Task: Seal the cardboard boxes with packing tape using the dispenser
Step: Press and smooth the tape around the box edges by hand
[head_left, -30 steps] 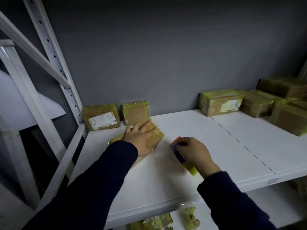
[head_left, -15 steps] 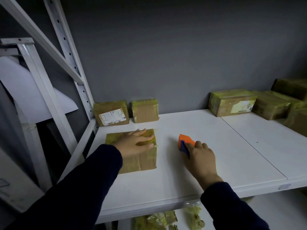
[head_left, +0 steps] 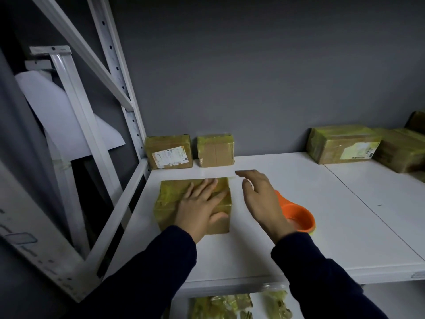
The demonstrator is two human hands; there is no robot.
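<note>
A taped cardboard box (head_left: 167, 203) lies flat on the white shelf (head_left: 345, 226), near its left end. My left hand (head_left: 200, 210) rests flat on the box top with fingers straight. My right hand (head_left: 259, 201) hovers just right of the box, fingers relaxed and spread, holding nothing. The orange tape dispenser (head_left: 297, 217) lies on the shelf right behind that hand, partly hidden by it.
Two taped boxes (head_left: 169, 151) (head_left: 216, 150) stand against the grey wall at the back left. More taped boxes (head_left: 342, 143) are stacked at the back right. White rack uprights (head_left: 115, 72) rise on the left. Packets (head_left: 220, 306) lie on the lower shelf.
My right hand has let go of the orange dispenser, which now lies on the shelf, and moved left toward the box. The box went from tilted to flat under my left hand.
</note>
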